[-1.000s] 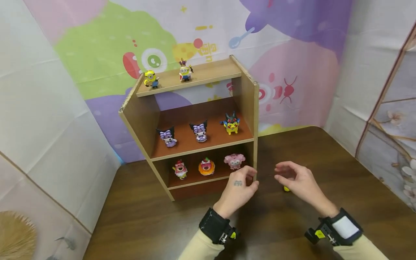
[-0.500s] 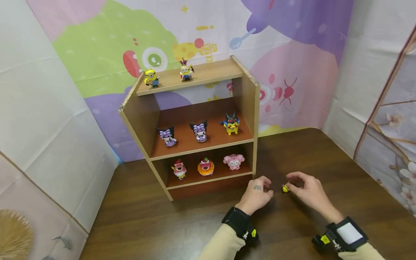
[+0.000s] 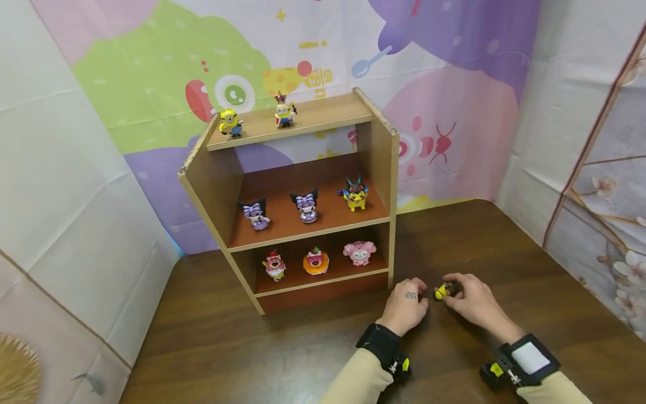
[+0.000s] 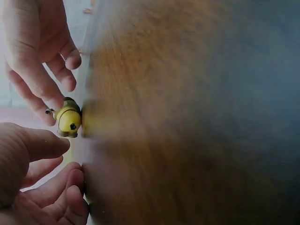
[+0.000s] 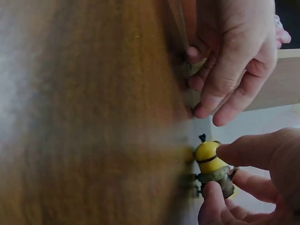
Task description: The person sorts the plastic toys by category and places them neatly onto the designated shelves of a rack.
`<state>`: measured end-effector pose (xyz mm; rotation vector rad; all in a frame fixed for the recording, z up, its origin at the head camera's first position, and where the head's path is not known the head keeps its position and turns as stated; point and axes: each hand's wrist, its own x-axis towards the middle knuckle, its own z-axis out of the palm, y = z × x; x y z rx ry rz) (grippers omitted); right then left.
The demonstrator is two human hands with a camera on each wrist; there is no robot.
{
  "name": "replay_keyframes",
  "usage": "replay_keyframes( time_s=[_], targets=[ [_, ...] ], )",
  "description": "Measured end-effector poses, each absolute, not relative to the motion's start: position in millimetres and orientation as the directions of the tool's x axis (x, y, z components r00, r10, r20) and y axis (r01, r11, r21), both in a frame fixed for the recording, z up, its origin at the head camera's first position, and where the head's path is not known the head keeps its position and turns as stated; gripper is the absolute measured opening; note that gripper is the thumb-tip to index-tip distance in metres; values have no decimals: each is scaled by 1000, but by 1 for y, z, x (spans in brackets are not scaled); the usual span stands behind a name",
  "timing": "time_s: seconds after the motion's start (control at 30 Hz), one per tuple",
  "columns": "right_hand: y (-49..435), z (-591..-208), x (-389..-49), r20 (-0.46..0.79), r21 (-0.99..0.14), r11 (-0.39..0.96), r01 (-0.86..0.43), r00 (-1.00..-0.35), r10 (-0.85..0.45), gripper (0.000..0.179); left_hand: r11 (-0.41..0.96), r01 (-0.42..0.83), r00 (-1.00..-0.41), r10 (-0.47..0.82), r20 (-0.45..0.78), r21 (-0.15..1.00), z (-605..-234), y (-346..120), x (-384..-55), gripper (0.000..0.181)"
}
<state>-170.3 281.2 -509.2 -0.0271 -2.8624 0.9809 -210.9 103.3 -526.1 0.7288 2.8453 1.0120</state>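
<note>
My right hand pinches a small yellow minion figurine with thumb and fingers, low over the brown table to the right of the shelf. In the right wrist view the minion figurine lies on its side at the tabletop, its yellow head and grey-green body showing between the fingertips. Just left of it, my left hand rests near the shelf's lower right corner with loosely bent fingers. Nothing is in it. The left wrist view has the left hand beside the figurine, a small gap between.
A wooden shelf unit stands behind the hands. Two minion figurines are on its top board. On the middle level are two purple-bowed figurines and a yellow horned one. Three pinkish figurines occupy the bottom level.
My left hand has moved right and down, away from the shelf's bottom level. The right hand has come down to the minion figurine, gripped it and tipped it over.
</note>
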Motion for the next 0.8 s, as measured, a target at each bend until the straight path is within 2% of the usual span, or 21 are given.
replay_keyframes(
  time_s=[0.1,0.23,0.47,0.8],
  targets=[
    [279,-512,-171,109,-616,787,-22,-992,58,37,693,432,-887,442,133,577,-527,104,-211,18],
    [276,-514,-173,96,-631,775,-10,-993,65,29,681,422,-889,440,126,598,-529,103,-212,15],
    [270,-514,-172,38,-660,749,54,-994,105,29,610,403,-888,441,130,682,-531,101,-213,10],
    [263,-516,-173,35,-683,729,43,-995,92,29,573,363,-899,423,114,735,-525,95,-212,10]
  ],
)
